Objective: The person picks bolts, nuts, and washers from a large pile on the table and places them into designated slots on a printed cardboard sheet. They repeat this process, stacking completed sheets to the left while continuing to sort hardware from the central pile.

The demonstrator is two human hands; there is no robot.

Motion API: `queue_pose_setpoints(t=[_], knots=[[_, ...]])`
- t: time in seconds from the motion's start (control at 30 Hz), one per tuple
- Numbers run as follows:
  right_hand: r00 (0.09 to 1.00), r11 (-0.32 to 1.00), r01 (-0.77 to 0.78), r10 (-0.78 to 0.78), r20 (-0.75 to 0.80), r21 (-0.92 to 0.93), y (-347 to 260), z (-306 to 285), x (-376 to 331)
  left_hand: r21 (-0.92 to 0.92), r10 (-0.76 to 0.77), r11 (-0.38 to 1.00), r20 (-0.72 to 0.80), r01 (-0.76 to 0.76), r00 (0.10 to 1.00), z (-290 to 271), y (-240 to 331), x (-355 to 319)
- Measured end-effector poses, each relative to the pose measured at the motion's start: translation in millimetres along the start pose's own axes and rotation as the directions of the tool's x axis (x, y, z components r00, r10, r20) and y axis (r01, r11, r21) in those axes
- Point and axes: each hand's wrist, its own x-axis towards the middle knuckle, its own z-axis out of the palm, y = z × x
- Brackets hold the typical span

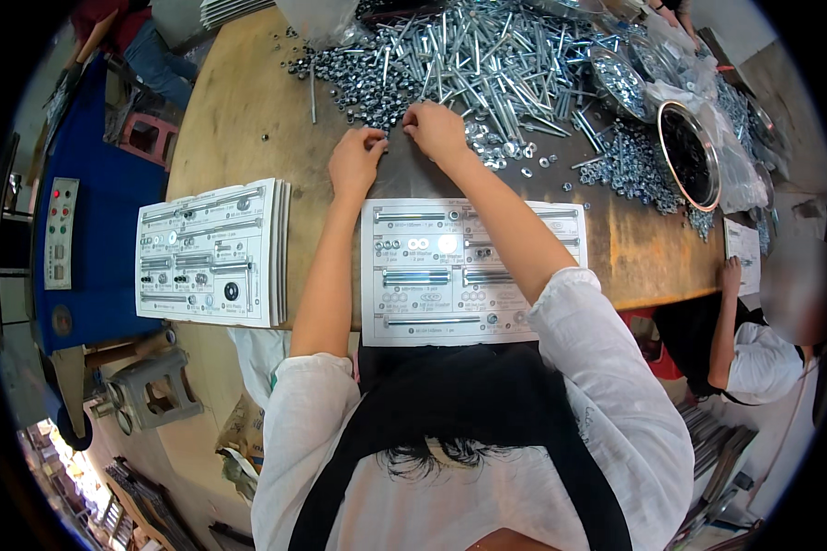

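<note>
My left hand (355, 163) is at the near edge of a pile of dark metal nuts (369, 90), its fingers curled in. Just right of it, my right hand (438, 130) reaches to the same edge with fingertips pinched together. Whatever is between the fingers of either hand is too small to make out. Beneath my forearms lies a white sheet (420, 306) showing bolts, nuts and washers; I cannot tell which are printed and which are real. Loose long bolts (487, 60) are heaped beyond my hands. Flat washers (494, 154) are scattered beside my right wrist.
A stack of similar sheets (213, 310) lies to the left on the wooden table (234, 101). Small fasteners (629, 165) spread rightward, beside a round metal bowl (662, 119) of dark pieces. At far right, a co-worker's hand (730, 275) touches another sheet. A blue machine (101, 220) stands left.
</note>
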Motion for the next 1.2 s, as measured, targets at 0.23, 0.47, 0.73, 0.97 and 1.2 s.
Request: queue_pose_setpoints(t=[0.23, 0.47, 0.73, 0.97, 1.2], knots=[[0.991, 0.989, 0.017, -0.036, 0.129, 0.147, -8, -2, -22, -0.011, 0.024, 1.0, 0.056, -0.023, 0.998, 10, -4, 3], [0.997, 0.963, 0.051, -0.064, 0.042, 0.263, -11, 8, -20, -0.07, 0.014, 0.998, 0.152, -0.004, 0.988, 0, -4, -8], [0.999, 0.978, -0.005, 0.014, -0.043, 0.207, -22, 21, -20, -0.16, -0.087, 0.981, 0.154, 0.112, 0.984, -4, -14, -17], [0.977, 0.961, -0.202, 0.211, -0.03, 0.188, -19, 27, -12, -0.062, -0.052, 0.996, 0.157, 0.063, 0.986, 3, -15, -13], [0.997, 0.973, -0.072, 0.072, 0.011, 0.219, -19, 23, -23, -0.076, -0.023, 0.996, 0.173, 0.036, 0.985, 2, -17, -17]])
